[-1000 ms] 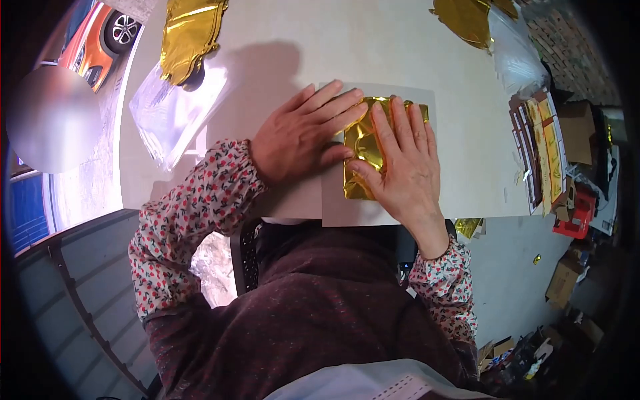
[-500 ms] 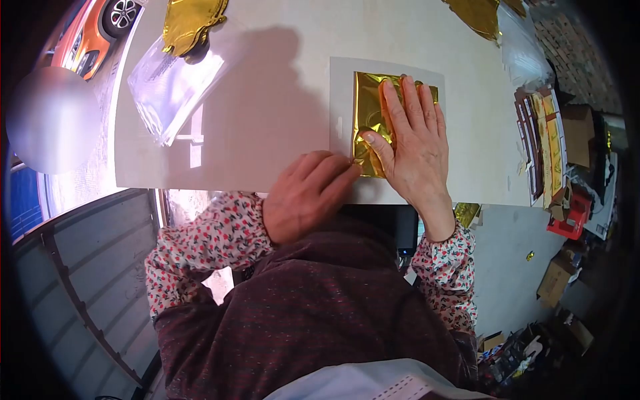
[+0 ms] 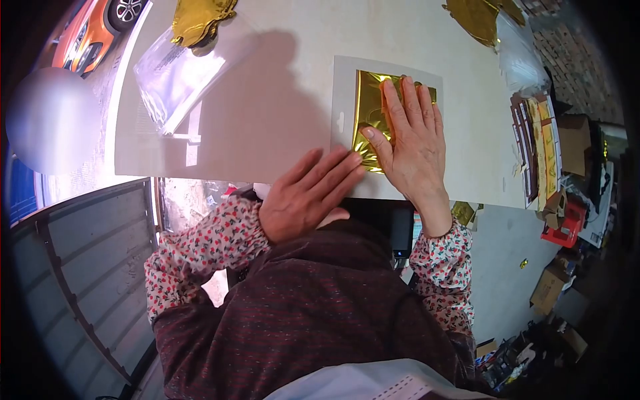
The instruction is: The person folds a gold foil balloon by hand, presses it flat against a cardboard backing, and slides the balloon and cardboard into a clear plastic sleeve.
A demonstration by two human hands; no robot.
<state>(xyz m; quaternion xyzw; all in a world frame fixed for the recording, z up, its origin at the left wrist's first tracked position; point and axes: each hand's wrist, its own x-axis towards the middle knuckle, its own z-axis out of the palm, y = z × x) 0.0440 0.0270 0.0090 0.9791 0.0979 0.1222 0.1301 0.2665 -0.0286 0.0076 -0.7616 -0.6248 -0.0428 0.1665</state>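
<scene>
A shiny gold foil sheet lies on a grey card on the pale table. My right hand rests flat on the foil, fingers stretched upward and thumb out to the left. At the foil's lower left corner are the fingertips of my left hand, which is open with straight fingers and its thumb pointing down at the table's front edge. Most of the foil's right half is hidden under my right hand.
Clear plastic sleeves lie at the table's upper left, beside crumpled gold foil. More gold foil and a clear plastic bag are at the upper right. Stacked printed cards stand along the right edge.
My left hand has opened from curled fingers at the foil's lower left corner to straightened ones. My right hand stays flat on the foil.
</scene>
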